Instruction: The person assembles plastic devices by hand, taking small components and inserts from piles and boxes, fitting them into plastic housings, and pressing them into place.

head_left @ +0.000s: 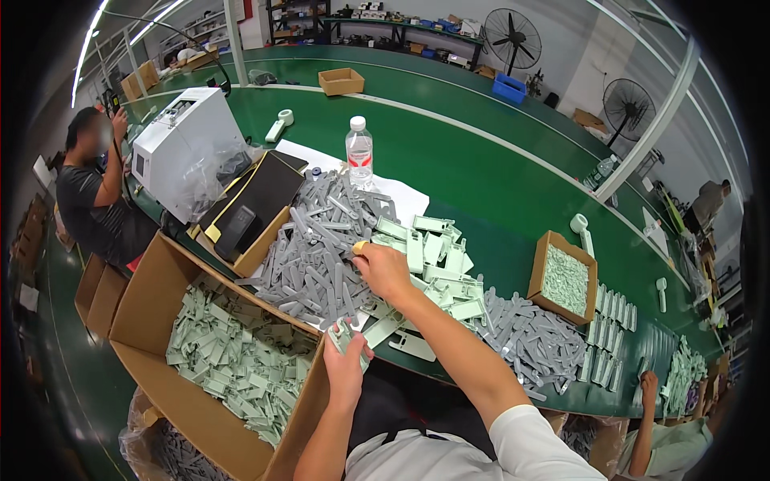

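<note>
My left hand point(345, 370) is closed round a pale green plastic casing point(342, 335), just beyond the near edge of the bench. Over the right side of a heap of grey plastic strips point(321, 256) is my right hand point(383, 271), its fingers curled downward and a yellow cover point(359, 248) on one fingertip. Whatever its fingertips grip, if anything, is hidden. Beside and partly under my right forearm lies a pile of pale green casings point(437, 256). An open cardboard box point(144, 321) on my left holds many more pale green parts point(241, 361).
A water bottle point(359, 152) stands behind the grey heap. Further right are another grey pile point(533, 341), a small carton point(589, 309) of pale parts and rows of assembled pieces point(607, 337). A white machine point(188, 148) stands at left. Other people sit at both sides.
</note>
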The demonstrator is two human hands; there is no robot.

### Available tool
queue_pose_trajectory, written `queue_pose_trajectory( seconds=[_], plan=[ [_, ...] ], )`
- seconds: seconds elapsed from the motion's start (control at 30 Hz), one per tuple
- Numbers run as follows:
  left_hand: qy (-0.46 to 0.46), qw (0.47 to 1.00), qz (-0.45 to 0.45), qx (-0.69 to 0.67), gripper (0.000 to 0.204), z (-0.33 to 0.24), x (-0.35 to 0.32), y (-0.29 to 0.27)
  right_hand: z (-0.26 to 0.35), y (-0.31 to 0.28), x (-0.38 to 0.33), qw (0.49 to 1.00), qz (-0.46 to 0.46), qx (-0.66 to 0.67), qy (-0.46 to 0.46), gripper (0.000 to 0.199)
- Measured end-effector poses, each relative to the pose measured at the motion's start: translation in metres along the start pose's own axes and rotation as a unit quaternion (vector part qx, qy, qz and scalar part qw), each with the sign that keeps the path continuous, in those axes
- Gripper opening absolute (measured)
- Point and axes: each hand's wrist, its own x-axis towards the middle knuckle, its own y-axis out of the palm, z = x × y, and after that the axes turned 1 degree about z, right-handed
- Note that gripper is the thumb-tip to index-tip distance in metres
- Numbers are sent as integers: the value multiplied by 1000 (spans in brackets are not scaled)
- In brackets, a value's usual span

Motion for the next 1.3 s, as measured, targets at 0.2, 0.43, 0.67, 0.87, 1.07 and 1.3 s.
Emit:
queue_pose_trajectory(
  seconds=[0.2, 0.43, 0.67, 0.87, 1.07, 1.3],
  plan=[
    [70, 996, -34, 47, 48, -4, 34, 13, -11, -16, 15, 992, -22, 114, 57, 24],
    [102, 994, -45, -6, 46, -10, 61, 27, 4, -45, 5, 917, 11, 385, 107, 28],
    [25, 988, 80, -127, 44, -39, 18, 50, 32, -90, -56, 854, 25, 519, 35, 28],
    [-81, 954, 211, -196, 40, -46, -9, 57, 49, -124, -101, 792, 50, 608, 18, 27],
    [1, 966, 150, -210, 40, -57, -39, 92, 62, -148, -135, 904, -23, 427, -4, 24],
    [51, 962, 238, -120, 49, -37, -43, 83, 61, -164, -159, 952, -120, 269, -80, 24]
  ],
)
